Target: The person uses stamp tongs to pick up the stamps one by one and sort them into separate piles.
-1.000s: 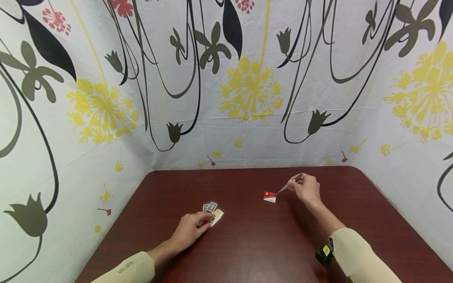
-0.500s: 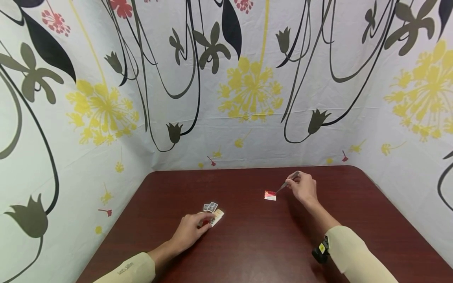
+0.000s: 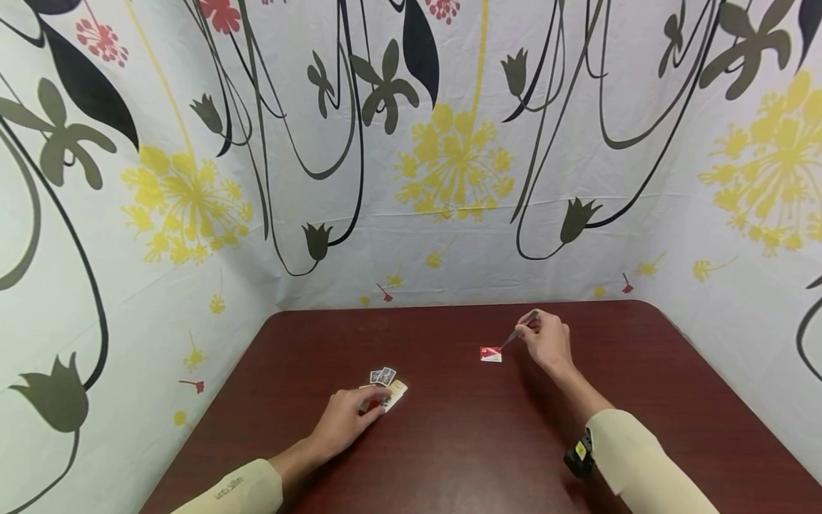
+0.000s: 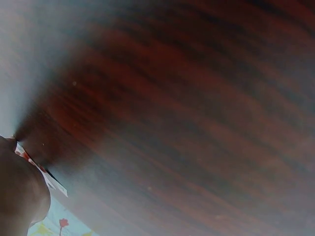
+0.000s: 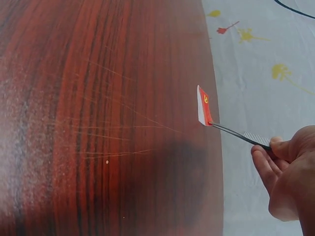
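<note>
In the head view my left hand [image 3: 347, 419] holds a small bunch of postage stamps [image 3: 396, 390] between thumb and index finger, at the left middle of the table. Cream and red ones show there, partly hidden by the fingers. Two small grey-and-white stamps [image 3: 384, 376] stick out just beyond the fingertip. The left wrist view catches only a narrow strip of the stamps [image 4: 55, 184] beside the hand. Farther right, my right hand [image 3: 547, 338] pinches metal tweezers [image 5: 236, 133]. Their tips grip the corner of a red-and-white stamp [image 5: 203, 106] with a yellow emblem, close over the table.
The dark reddish-brown table [image 3: 443, 457] has rounded far corners and glossy, scratched wood grain. A white cloth [image 3: 385, 143] printed with flowers and stems surrounds it at the back and sides. A black device [image 3: 579, 457] is strapped at the right wrist.
The right hand has shifted slightly left and away from me with the tweezers, and the red-and-white stamp has moved slightly farther off and straightened. The left hand has stayed put.
</note>
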`<state>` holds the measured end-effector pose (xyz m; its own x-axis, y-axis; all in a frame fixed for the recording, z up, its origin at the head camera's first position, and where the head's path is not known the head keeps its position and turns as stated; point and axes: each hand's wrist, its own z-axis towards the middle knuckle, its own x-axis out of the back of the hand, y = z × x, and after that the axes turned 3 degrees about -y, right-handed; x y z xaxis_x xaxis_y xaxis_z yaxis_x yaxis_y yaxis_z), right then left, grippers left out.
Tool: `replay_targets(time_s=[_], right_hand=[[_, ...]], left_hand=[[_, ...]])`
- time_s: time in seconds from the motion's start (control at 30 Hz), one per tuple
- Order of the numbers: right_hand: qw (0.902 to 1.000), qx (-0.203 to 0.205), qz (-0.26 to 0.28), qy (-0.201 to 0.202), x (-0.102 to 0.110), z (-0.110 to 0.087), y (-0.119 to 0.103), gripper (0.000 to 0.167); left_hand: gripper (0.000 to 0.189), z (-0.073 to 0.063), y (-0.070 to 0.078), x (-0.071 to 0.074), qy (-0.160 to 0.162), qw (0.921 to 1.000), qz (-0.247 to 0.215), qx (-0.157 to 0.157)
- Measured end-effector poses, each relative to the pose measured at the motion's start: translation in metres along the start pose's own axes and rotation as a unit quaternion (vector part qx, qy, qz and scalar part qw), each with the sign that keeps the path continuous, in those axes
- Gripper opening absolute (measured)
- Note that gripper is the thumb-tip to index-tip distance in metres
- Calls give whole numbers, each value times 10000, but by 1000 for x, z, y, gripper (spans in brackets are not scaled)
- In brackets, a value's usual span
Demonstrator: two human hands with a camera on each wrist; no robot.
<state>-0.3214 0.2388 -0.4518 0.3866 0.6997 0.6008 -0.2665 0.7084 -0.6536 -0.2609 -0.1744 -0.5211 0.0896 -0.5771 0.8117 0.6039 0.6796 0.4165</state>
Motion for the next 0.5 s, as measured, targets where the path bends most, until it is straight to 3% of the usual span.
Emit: replay_targets(time_s=[0.5], right_hand=[[10000,-40,-9,14,-3,0,3,4]], left_hand=[[32,0,2,2,-27,10000,-4,13]])
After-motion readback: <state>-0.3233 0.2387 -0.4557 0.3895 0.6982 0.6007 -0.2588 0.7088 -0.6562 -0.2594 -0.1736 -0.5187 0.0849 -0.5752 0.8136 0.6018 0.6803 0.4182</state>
